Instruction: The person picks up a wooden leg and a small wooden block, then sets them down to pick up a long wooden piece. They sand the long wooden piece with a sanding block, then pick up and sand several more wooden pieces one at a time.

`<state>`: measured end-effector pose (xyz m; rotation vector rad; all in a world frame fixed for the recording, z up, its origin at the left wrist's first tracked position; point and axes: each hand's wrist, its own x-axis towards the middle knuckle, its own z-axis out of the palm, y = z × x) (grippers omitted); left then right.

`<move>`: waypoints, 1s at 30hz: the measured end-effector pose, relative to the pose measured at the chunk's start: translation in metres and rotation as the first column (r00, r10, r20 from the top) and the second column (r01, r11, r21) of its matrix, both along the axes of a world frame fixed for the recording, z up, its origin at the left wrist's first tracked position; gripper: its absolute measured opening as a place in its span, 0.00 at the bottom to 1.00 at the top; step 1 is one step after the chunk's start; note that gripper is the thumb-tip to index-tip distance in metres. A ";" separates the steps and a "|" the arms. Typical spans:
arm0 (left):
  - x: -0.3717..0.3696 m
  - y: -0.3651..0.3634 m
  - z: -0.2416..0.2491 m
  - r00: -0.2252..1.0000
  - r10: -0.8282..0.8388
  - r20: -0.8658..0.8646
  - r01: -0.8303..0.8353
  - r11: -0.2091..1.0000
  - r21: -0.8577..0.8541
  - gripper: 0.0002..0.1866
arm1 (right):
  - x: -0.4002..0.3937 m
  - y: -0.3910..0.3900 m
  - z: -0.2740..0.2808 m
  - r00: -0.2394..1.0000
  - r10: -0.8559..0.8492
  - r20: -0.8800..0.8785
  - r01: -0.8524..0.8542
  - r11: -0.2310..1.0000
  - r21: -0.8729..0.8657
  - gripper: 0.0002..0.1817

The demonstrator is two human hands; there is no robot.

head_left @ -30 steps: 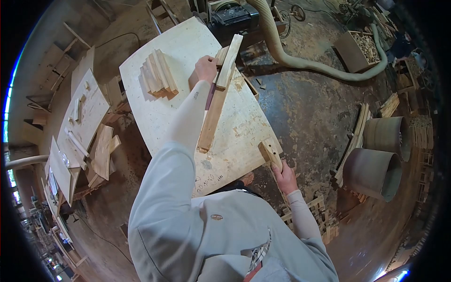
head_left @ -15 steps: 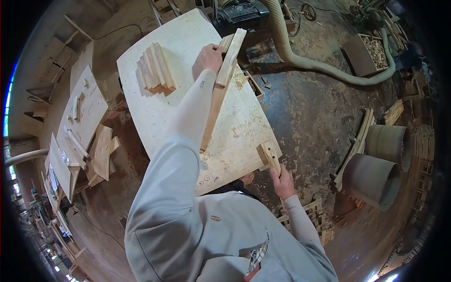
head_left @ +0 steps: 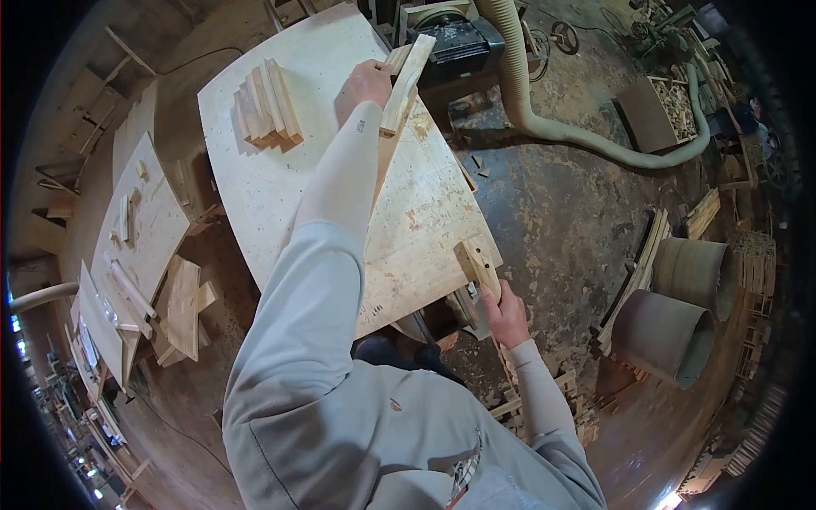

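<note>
My left hand (head_left: 371,82) is closed at the near end of some short wooden strips (head_left: 398,58), by the far edge of a pale board table (head_left: 425,255). A thicker length of wood (head_left: 410,85) lies just to its right, pointing away from me. Under it a longer strip (head_left: 388,160) runs back toward me, partly covered by my forearm. My right hand (head_left: 507,316) grips a wooden block with dark holes (head_left: 481,267), resting at the table's near right corner. To the left of my left hand sits a stack of cut wooden pieces (head_left: 270,104).
Beyond the table stands a dark motor (head_left: 455,42) with a thick ribbed hose (head_left: 514,85) curving right across the floor. A box of wood offcuts (head_left: 650,119) is at the far right. Large cylinders (head_left: 663,336) stand at right; boards (head_left: 149,204) lean at left.
The whole view has shifted, so the table sits slightly higher and further left. Less of the long strip shows beside my left forearm. Both hands keep about the same places on the table.
</note>
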<state>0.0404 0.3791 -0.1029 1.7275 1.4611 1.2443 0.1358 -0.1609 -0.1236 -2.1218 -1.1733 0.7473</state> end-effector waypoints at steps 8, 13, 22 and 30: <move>0.003 0.014 -0.014 0.997 0.048 -0.052 -0.042 0.993 0.111 0.11 | 0.001 0.001 -0.015 0.999 -0.037 -0.036 0.038 0.999 0.013 0.28; 0.005 0.021 -0.019 0.995 0.042 -0.088 -0.030 0.991 0.131 0.10 | 0.003 -0.005 -0.015 1.000 -0.031 0.000 0.031 0.999 0.005 0.30; -0.006 0.021 -0.017 0.988 -0.084 -0.133 0.089 0.996 0.029 0.14 | -0.004 -0.004 -0.003 0.997 -0.074 0.010 0.074 0.996 -0.049 0.29; -0.013 0.055 -0.048 0.978 -0.184 -0.097 0.190 0.980 0.058 0.16 | -0.003 -0.011 0.016 0.998 -0.042 0.052 0.045 0.996 -0.073 0.33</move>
